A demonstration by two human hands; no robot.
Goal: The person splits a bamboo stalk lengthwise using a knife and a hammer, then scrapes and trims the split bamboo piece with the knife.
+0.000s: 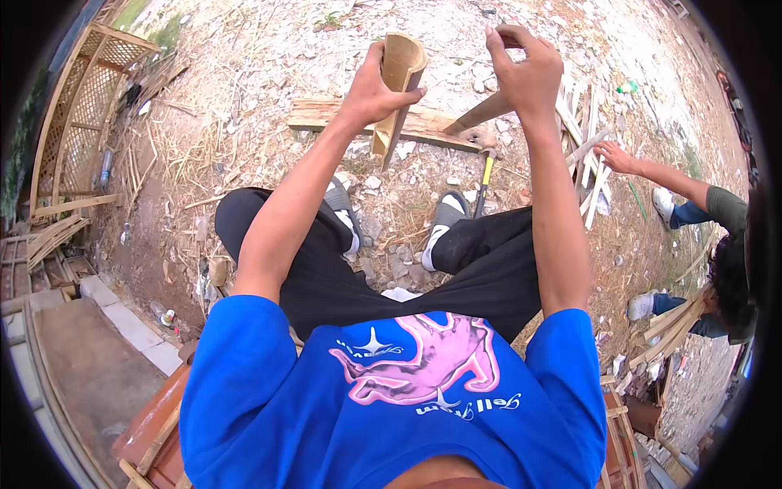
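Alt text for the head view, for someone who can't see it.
A seated person's left hand holds split bamboo; the right hand holds a blade-like piece slanting toward a wooden plank. A yellow-handled tool is nearby; another person's hand shows at right.

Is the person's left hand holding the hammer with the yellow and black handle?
No, the left hand grips a curved, tan bamboo piece, and the hammer lies by the wooden beam.

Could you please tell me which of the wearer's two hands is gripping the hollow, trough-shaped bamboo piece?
The left hand, gripping the bamboo piece; the right hand is apart from it, nearer the yellow-handled tool.
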